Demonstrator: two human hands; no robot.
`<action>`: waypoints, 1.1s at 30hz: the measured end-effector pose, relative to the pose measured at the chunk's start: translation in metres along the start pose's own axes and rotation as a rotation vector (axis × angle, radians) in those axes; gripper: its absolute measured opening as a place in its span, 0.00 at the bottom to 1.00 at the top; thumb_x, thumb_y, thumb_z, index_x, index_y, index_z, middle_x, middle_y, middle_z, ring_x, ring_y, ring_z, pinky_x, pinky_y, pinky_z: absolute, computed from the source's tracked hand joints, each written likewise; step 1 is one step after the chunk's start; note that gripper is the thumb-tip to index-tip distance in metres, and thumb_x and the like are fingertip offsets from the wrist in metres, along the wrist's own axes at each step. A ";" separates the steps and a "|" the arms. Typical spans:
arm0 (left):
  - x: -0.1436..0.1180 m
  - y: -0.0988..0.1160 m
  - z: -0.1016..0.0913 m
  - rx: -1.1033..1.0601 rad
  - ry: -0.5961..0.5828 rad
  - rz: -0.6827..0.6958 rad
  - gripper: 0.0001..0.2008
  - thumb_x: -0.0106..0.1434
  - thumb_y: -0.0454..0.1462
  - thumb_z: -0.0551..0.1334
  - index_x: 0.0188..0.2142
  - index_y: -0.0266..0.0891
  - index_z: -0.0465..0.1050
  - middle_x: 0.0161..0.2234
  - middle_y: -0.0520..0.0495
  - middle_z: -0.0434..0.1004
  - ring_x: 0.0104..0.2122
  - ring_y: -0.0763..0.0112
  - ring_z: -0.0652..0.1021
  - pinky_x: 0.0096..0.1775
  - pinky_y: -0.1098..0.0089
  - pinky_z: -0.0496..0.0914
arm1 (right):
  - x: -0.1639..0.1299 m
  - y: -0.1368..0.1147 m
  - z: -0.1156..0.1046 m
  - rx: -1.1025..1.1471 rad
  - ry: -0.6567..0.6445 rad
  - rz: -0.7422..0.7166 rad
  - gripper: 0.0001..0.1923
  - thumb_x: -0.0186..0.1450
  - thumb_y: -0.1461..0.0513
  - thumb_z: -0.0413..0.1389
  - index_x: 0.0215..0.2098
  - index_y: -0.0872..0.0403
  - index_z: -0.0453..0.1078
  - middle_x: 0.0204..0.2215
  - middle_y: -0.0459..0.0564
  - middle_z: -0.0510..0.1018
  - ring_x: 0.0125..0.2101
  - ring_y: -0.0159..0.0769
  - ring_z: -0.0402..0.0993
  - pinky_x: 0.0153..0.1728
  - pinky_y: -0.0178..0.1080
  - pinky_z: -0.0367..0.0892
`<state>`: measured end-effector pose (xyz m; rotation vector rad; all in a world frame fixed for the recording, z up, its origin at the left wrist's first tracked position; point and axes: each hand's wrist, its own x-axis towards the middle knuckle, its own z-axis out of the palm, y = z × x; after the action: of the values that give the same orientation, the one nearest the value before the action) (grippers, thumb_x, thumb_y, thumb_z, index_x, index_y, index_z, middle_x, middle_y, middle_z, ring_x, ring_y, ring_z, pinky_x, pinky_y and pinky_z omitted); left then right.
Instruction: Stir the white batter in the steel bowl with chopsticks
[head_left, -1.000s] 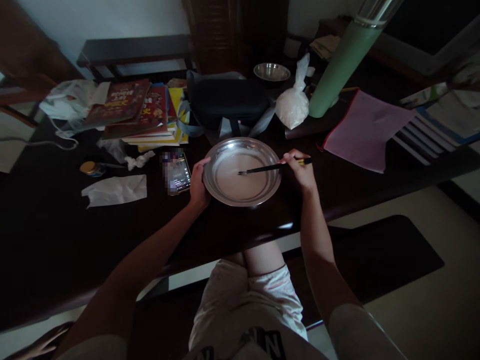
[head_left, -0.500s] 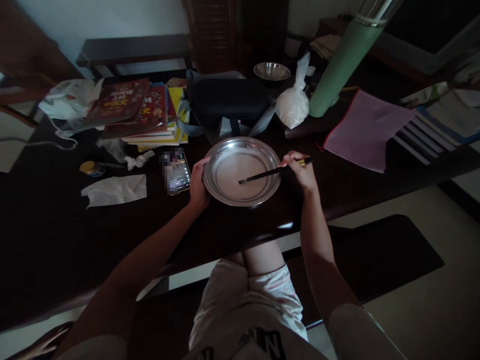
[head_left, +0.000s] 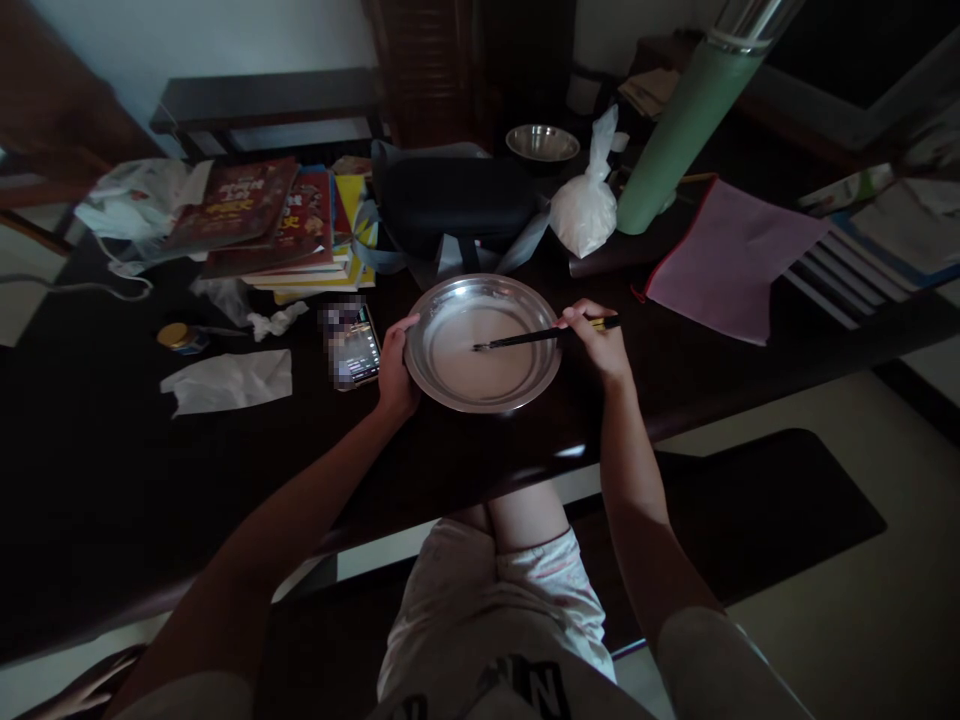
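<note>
A round steel basin (head_left: 487,400) stands on the dark table in front of me, with a pale, milky liquid (head_left: 480,370) in its bottom. My left hand (head_left: 397,368) grips the basin's left rim, thumb over the edge. My right hand (head_left: 596,340) is closed around black chopsticks (head_left: 525,339) with gold-coloured ends. They slant down to the left over the right rim, and their tips are in the liquid near the middle. Whether there are exactly two sticks I cannot tell.
Left of the basin lie a phone (head_left: 352,345), a white tissue (head_left: 229,382) and a small yellow-lidded jar (head_left: 180,337). Behind are stacked books (head_left: 262,220), a black bag (head_left: 457,200), a tied bag of white powder (head_left: 585,215) and a green flask (head_left: 667,140). A pink pouch (head_left: 742,255) lies right.
The chopstick tips have moved slightly left and away from me within the liquid. My left hand and the basin stay in place.
</note>
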<state>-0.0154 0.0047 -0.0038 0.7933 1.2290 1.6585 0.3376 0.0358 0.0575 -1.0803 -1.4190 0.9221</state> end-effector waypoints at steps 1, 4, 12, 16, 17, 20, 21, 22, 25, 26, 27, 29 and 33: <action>0.000 0.000 0.000 0.005 -0.003 0.005 0.19 0.78 0.59 0.77 0.49 0.49 0.92 0.61 0.42 0.97 0.68 0.46 0.89 0.75 0.50 0.83 | 0.000 0.000 -0.001 -0.001 0.025 0.004 0.43 0.60 0.17 0.74 0.25 0.43 0.77 0.25 0.44 0.84 0.32 0.44 0.87 0.44 0.50 0.85; -0.001 0.000 0.000 0.012 -0.007 0.030 0.18 0.78 0.58 0.76 0.50 0.49 0.93 0.62 0.43 0.97 0.70 0.45 0.89 0.77 0.50 0.81 | 0.000 -0.001 -0.002 0.002 0.013 0.015 0.43 0.61 0.17 0.74 0.25 0.43 0.76 0.24 0.44 0.82 0.32 0.45 0.87 0.44 0.50 0.85; -0.004 0.001 0.004 0.009 0.006 0.030 0.17 0.81 0.56 0.72 0.51 0.49 0.93 0.61 0.42 0.96 0.69 0.46 0.89 0.76 0.49 0.82 | 0.000 -0.001 -0.001 -0.002 0.041 0.000 0.44 0.60 0.17 0.73 0.25 0.43 0.77 0.24 0.43 0.83 0.31 0.44 0.87 0.44 0.50 0.84; -0.005 0.002 0.005 -0.004 -0.003 0.007 0.15 0.80 0.55 0.73 0.50 0.50 0.93 0.60 0.44 0.97 0.66 0.46 0.90 0.74 0.50 0.84 | 0.000 -0.003 0.000 0.012 -0.046 0.020 0.42 0.59 0.18 0.76 0.25 0.43 0.78 0.24 0.43 0.83 0.31 0.44 0.87 0.45 0.51 0.85; -0.005 0.002 0.005 -0.010 -0.005 -0.003 0.15 0.80 0.55 0.74 0.50 0.51 0.93 0.59 0.44 0.97 0.65 0.46 0.91 0.73 0.50 0.85 | 0.000 -0.003 0.000 0.015 -0.065 0.018 0.42 0.59 0.18 0.76 0.25 0.43 0.79 0.25 0.44 0.84 0.31 0.44 0.87 0.45 0.51 0.85; -0.004 0.003 0.004 -0.029 -0.002 -0.018 0.16 0.79 0.57 0.74 0.50 0.51 0.94 0.57 0.45 0.98 0.64 0.46 0.91 0.71 0.50 0.86 | 0.000 -0.003 -0.001 0.007 -0.026 0.012 0.43 0.60 0.17 0.74 0.26 0.42 0.79 0.25 0.44 0.85 0.32 0.44 0.88 0.46 0.52 0.86; -0.004 0.003 0.004 -0.032 -0.005 -0.013 0.16 0.78 0.57 0.75 0.50 0.51 0.94 0.57 0.45 0.98 0.65 0.45 0.91 0.71 0.50 0.86 | 0.000 -0.003 -0.001 0.006 0.002 0.013 0.43 0.60 0.17 0.74 0.25 0.42 0.78 0.25 0.44 0.84 0.32 0.45 0.88 0.45 0.51 0.86; -0.004 0.003 0.004 -0.033 -0.005 -0.007 0.16 0.78 0.57 0.75 0.50 0.51 0.94 0.57 0.45 0.98 0.65 0.45 0.91 0.72 0.50 0.86 | 0.000 -0.003 -0.002 0.006 0.019 0.018 0.43 0.60 0.17 0.74 0.25 0.43 0.77 0.24 0.44 0.83 0.32 0.45 0.88 0.45 0.51 0.86; -0.004 0.003 0.004 -0.035 0.007 0.000 0.16 0.79 0.55 0.73 0.50 0.50 0.94 0.59 0.43 0.98 0.69 0.44 0.89 0.74 0.49 0.84 | -0.001 -0.003 -0.002 0.013 -0.028 0.024 0.42 0.61 0.19 0.75 0.25 0.43 0.78 0.24 0.44 0.83 0.32 0.45 0.89 0.45 0.51 0.86; -0.005 0.003 0.004 -0.037 0.017 0.001 0.15 0.79 0.54 0.72 0.50 0.50 0.94 0.60 0.43 0.98 0.70 0.45 0.89 0.76 0.49 0.83 | -0.001 -0.003 -0.001 0.015 -0.054 0.021 0.41 0.61 0.19 0.76 0.25 0.43 0.79 0.25 0.44 0.84 0.32 0.45 0.89 0.45 0.51 0.86; -0.005 0.003 0.005 -0.039 0.024 0.005 0.15 0.79 0.53 0.72 0.49 0.50 0.94 0.61 0.43 0.98 0.71 0.45 0.88 0.77 0.50 0.83 | -0.001 -0.003 0.000 0.016 -0.069 0.017 0.41 0.60 0.19 0.76 0.26 0.43 0.80 0.26 0.44 0.85 0.32 0.45 0.88 0.46 0.51 0.86; -0.006 0.004 0.005 -0.043 0.023 0.013 0.13 0.78 0.50 0.71 0.49 0.50 0.94 0.62 0.43 0.98 0.72 0.46 0.88 0.78 0.50 0.82 | 0.000 -0.003 0.001 0.017 -0.046 0.013 0.42 0.59 0.18 0.76 0.26 0.43 0.80 0.26 0.45 0.86 0.32 0.44 0.88 0.45 0.51 0.86; -0.006 0.005 0.005 -0.048 0.010 -0.004 0.13 0.79 0.49 0.70 0.49 0.50 0.94 0.60 0.44 0.99 0.70 0.45 0.89 0.78 0.48 0.82 | 0.000 -0.003 0.000 0.011 0.038 0.024 0.43 0.58 0.17 0.75 0.24 0.43 0.77 0.23 0.43 0.83 0.31 0.44 0.87 0.42 0.49 0.84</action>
<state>-0.0097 0.0006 0.0025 0.7537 1.1920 1.6848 0.3371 0.0350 0.0608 -1.1035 -1.3715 0.9209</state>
